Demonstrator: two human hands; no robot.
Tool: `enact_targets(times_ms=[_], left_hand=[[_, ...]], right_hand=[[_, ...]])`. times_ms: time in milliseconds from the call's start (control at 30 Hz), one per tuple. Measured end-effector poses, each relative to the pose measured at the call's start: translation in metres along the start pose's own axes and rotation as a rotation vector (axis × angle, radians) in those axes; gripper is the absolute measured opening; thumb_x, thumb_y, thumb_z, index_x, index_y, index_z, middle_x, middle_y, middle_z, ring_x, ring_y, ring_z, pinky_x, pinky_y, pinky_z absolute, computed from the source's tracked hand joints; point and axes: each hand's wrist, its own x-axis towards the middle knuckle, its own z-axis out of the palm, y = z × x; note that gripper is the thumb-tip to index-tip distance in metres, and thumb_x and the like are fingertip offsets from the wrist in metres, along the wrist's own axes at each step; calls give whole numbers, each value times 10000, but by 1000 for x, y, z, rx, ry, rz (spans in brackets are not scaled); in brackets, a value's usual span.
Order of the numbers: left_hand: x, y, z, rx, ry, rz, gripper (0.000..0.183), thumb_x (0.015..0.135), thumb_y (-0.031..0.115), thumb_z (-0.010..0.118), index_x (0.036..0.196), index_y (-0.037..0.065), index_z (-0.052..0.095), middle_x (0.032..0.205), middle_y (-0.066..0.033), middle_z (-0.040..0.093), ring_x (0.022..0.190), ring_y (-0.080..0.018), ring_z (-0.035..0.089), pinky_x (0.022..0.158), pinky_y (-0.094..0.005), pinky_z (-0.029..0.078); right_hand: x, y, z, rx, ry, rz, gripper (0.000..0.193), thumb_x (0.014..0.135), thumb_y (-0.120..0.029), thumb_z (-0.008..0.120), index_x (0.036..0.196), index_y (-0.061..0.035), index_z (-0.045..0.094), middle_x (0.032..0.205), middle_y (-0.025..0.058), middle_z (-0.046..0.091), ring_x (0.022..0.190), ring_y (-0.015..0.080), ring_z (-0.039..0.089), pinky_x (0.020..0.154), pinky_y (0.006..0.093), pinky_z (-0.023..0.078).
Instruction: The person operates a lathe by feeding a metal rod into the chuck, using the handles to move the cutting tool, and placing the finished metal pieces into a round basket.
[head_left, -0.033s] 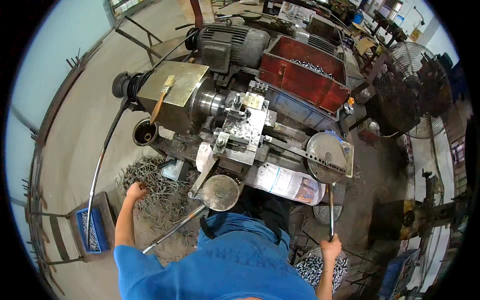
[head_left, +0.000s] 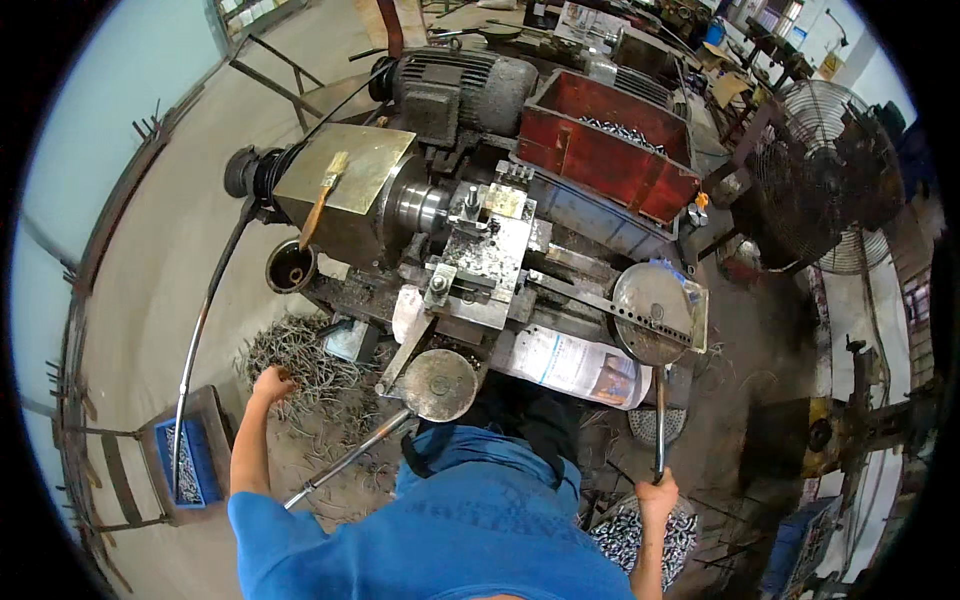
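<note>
I stand at a small metal lathe, and my blue shirt fills the bottom of the view. My left hand reaches down to the left into a heap of small metal pieces on the floor. Its fingers are curled on the heap, and what they hold is hidden. My right hand is closed around the lower end of a long lever handle. The handle rises to a round metal disc at the machine's right end.
A red bin of metal parts and a motor stand behind the lathe. A brush lies on its brass-coloured cover. A blue crate is at lower left, a basket of shiny parts by my right arm, and a fan at right.
</note>
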Motion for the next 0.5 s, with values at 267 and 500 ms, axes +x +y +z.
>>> enact_targets(times_ms=[267,500], left_hand=[[7,34,-1,18,46,27,271,697,250,592,850,32,639,736,-156,653,659,-285,651,671,-381,516],[10,63,-4,120,126,156,277,693,254,596,864,40,633,769,-175,647,780,-323,634,713,-413,499]], right_hand=[[-37,-50,-5,318,-68,29,267,634,-161,554,853,-12,584,657,123,567,594,244,525,594,349,448],[-27,-48,-5,96,-2,65,410,596,-194,588,973,-33,602,680,190,602,625,339,588,609,407,470]])
